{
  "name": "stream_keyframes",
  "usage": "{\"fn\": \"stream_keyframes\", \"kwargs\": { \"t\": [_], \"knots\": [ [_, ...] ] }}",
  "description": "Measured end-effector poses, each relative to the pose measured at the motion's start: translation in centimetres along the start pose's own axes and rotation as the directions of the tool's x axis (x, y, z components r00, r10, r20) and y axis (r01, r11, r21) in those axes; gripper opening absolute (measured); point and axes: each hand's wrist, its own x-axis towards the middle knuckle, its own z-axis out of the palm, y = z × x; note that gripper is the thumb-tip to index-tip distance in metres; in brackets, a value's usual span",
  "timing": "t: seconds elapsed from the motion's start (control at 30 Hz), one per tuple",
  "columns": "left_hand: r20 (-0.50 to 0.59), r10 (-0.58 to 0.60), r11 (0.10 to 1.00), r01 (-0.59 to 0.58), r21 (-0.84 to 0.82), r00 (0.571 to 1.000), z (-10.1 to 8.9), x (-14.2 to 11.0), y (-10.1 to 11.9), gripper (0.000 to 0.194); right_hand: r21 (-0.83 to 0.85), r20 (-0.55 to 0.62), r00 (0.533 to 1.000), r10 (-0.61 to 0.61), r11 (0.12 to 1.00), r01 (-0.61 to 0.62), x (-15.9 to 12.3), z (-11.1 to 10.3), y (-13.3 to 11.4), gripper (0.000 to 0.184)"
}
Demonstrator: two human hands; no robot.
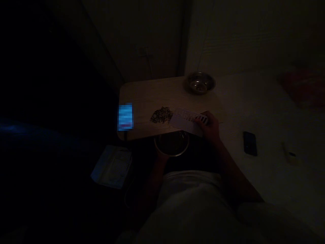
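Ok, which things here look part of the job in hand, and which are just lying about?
Seemingly in use:
card, in the right hand
pile of small bits, at the card's end
near bowl, by the left hand
table, under the pile

Probably just lying about:
lit screen
dark phone
pale package
far bowl, though its role is unclear

Pale card (184, 126) with dark stripes, dark speckled pile (161, 115), brownish wood-grained table (143, 96)

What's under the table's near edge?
A round bowl, with the left hand at its side. The tabletop covers its far part; darkness hides any contents.
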Motion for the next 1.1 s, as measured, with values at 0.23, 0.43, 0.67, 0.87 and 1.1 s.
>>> {"fn": "stream_keyframes", "kwargs": {
  "t": [0.23, 0.43, 0.67, 0.87, 1.1],
  "knots": [
    [-0.007, 0.016, 1.0, -0.016, 0.022, 1.0, -0.5, 0.2, 0.0, 0.072, -0.016, -0.09, 0.995, 0.035, 0.999, -0.036, 0.1, -0.4, -0.6, 0.029],
    [-0.036, 0.027, 1.0, -0.027, 0.014, 0.999, -0.2, 0.0, 0.2, 0.065, -0.026, -0.043, 0.998, 0.042, 0.999, -0.043, 0.1, -0.6, -0.7, 0.028],
    [0.066, -0.017, 0.999, 0.015, 0.032, 0.998, -0.2, 0.1, -0.1, 0.083, -0.013, 0.052, 0.999, 0.006, 1.0, -0.005, 0.0, -0.3, -0.3, 0.027],
    [0.069, -0.002, 1.0, 0.001, 0.021, 0.998, 0.6, 0.0, -0.1, 0.07, 0.024, 0.172, 0.984, 0.056, 0.998, -0.061, -0.2, -0.4, -0.7, 0.029],
    [0.034, -0.038, 0.999, 0.037, 0.027, 0.999, 0.6, -0.4, 0.1, 0.08, 0.006, -0.169, 0.985, 0.038, 0.999, -0.037, 0.3, -0.9, -0.2, 0.028]
  ]
}}
